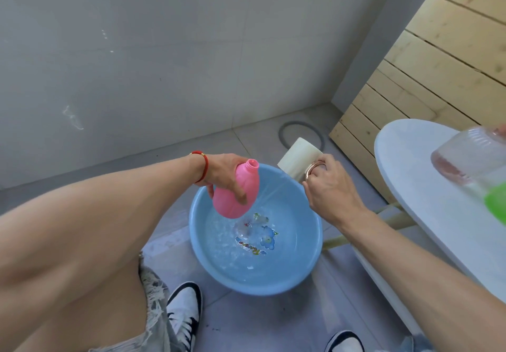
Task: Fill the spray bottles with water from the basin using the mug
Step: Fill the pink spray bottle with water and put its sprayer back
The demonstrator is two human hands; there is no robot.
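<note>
1. Pink spray bottle (236,192): uncapped and gripped round its belly by the left hand (223,176), fingers and thumb curled about it. It is held over the near-left part of the basin, neck tilted toward the right hand.
2. Mug (298,158): white, held by the right hand (327,187), whose fingers are curled at the handle side. It lies tipped on its side just beyond that hand, above the basin's far rim. Its contents cannot be seen.
3. Basin (306,264): blue, on the floor below both hands, with shallow water over a printed bottom.
4. Step judged in hand: pouring from mug to bottle.
5. Handling advised: the bottle is best brought upright, the mug lip set close over the narrow mouth, and a thin stream kept, with both held above the basin so that spill is caught.
6. Clear bottle (465,157): on the white table (405,187) to the right of the right hand, awaiting filling.
</note>
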